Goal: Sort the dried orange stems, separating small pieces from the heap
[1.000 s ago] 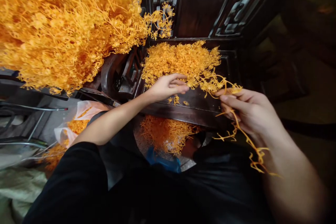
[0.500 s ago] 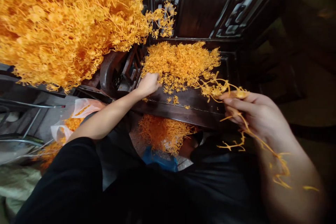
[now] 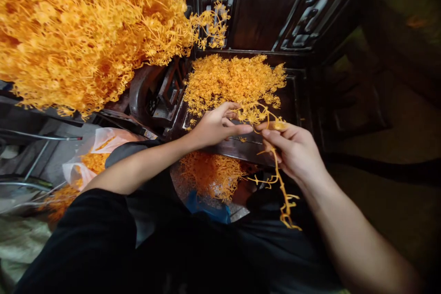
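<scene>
My right hand [image 3: 292, 149] pinches a branched orange stem [image 3: 282, 186] between thumb and fingertips. Bare twigs of it dangle below the hand, while small star-shaped flower pieces [image 3: 257, 112] cluster at its upper end. My left hand [image 3: 218, 125] reaches to that cluster with thumb and fingers apart; whether its fingertips touch the pieces I cannot tell. Behind both hands, a heap of loose orange flower pieces [image 3: 230, 78] lies on the dark wooden seat [image 3: 292, 96].
A big mound of orange flowered stems [image 3: 86, 36] rises at upper left, beside a curved wooden armrest [image 3: 141, 92]. Bare orange stems [image 3: 212, 174] fill a spot below the seat, near blue plastic [image 3: 208, 211]. A pinkish plastic bag [image 3: 106, 140] with orange bits sits at left.
My left hand has left the edge of the heap, moved right and spread its fingers by the stem. My right hand has shifted left with the stem, bringing both hands close together.
</scene>
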### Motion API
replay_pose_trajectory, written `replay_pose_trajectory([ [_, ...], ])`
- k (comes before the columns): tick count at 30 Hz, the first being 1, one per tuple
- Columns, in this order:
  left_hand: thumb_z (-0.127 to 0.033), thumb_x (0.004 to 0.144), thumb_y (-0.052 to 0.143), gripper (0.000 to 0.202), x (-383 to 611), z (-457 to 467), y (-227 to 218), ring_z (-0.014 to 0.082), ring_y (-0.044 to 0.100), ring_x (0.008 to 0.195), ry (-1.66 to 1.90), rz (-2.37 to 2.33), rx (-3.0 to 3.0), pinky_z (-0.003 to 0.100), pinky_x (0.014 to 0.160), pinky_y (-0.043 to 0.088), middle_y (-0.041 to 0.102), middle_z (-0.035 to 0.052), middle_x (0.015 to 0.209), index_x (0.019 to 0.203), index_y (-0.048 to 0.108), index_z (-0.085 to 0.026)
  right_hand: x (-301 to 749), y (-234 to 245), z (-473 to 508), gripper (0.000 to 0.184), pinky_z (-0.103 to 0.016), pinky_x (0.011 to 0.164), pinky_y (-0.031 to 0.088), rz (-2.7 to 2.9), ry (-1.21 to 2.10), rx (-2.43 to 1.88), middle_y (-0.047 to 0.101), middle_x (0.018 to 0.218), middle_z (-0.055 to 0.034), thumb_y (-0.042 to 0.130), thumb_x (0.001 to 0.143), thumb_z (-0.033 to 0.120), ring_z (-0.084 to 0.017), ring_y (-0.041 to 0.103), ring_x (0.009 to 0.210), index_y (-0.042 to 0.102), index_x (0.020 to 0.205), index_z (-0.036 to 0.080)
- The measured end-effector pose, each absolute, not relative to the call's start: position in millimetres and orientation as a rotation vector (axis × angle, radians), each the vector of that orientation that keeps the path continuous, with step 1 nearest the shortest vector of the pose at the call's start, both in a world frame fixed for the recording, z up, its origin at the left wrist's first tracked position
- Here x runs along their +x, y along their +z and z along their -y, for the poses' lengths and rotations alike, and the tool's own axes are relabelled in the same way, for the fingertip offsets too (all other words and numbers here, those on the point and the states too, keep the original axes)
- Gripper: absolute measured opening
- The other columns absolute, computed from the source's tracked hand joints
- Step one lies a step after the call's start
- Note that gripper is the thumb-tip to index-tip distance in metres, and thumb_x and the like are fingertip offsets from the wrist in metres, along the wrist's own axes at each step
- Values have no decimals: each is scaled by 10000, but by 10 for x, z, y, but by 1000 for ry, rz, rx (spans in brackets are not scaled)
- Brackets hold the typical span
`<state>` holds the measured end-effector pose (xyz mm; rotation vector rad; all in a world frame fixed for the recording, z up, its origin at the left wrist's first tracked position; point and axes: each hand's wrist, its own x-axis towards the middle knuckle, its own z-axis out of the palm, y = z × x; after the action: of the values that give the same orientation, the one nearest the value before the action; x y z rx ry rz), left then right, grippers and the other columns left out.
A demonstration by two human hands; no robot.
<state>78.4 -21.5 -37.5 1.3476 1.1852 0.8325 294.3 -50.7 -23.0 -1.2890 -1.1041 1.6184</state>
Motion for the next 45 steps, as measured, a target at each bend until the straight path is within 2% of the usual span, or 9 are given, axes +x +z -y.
replay_pose_trajectory([
  [5, -522, 782, 815, 563, 817, 192, -430, 177, 680, 696, 840, -1181, 1295, 302, 550, 509, 736, 77, 834, 1205, 688, -173, 2762, -303, 592, 390, -221, 396, 297, 1322, 1586, -1246, 583, 606, 32, 784, 849, 528, -79, 412, 411, 692, 1003, 181],
  [11, -483, 782, 826, 627, 764, 206, -278, 119, 532, 519, 801, -1170, 1366, 288, 507, 437, 623, -9, 620, 1314, 687, -181, 2714, -271, 577, 479, -223, 432, 286, 1579, 1411, -1346, 508, 518, 21, 652, 952, 576, -83, 417, 426, 579, 690, 182],
  [16, -384, 855, 749, 249, 752, 221, -211, 119, 580, 593, 808, -1165, 1488, 291, 610, 478, 670, 8, 691, 983, 765, -171, 2664, -282, 580, 480, -228, 473, 293, 1755, 1249, -1377, 537, 544, -1, 621, 967, 546, -100, 423, 479, 585, 657, 181],
  [25, -194, 756, 781, 137, 260, -159, -260, 201, 648, 774, 697, -1433, 1943, 355, 918, 479, 653, 27, 646, 640, 708, -193, 2844, -270, 518, 363, -232, 413, 183, 1491, 1674, -1421, 489, 481, 20, 781, 816, 520, -74, 318, 401, 712, 757, 168],
  [29, -212, 787, 773, 74, 4, -354, -439, 207, 675, 732, 852, -1583, 1659, 408, 902, 531, 651, 33, 624, 734, 748, -166, 3000, -118, 476, 366, -213, 381, 174, 1231, 1714, -1515, 501, 456, 15, 911, 629, 452, -58, 331, 367, 686, 676, 168],
  [34, -187, 772, 804, 411, 18, -439, -683, 305, 759, 997, 654, -1482, 1519, 487, 978, 557, 786, 164, 1082, 1175, 753, -124, 2991, -108, 392, 415, -198, 333, 187, 1069, 1752, -1501, 486, 430, 36, 965, 543, 415, -61, 355, 321, 700, 742, 165],
  [39, -266, 534, 986, 1046, 128, -324, -606, 417, 378, 1544, 386, -1490, 1963, 488, 1287, 270, 480, 226, 1610, 1484, 574, -117, 2914, -183, 393, 434, -191, 327, 181, 1032, 1770, -1388, 497, 442, 40, 954, 591, 447, -52, 357, 312, 700, 782, 152],
  [42, -512, 718, 884, 783, 303, -102, -497, 380, 419, 1523, 299, -1374, 2088, 488, 1275, 285, 525, 175, 1590, 1385, 675, -160, 2872, -196, 426, 407, -190, 328, 190, 1057, 1777, -1351, 499, 440, 37, 932, 639, 453, -52, 360, 315, 704, 789, 152],
  [45, -495, 869, 758, 427, 514, 92, -500, 281, 589, 1362, 487, -1196, 2119, 426, 1186, 405, 693, 109, 1404, 1199, 784, -226, 2803, -194, 467, 402, -190, 330, 196, 1089, 1798, -1326, 512, 446, 30, 926, 652, 470, -45, 349, 316, 708, 769, 153],
])
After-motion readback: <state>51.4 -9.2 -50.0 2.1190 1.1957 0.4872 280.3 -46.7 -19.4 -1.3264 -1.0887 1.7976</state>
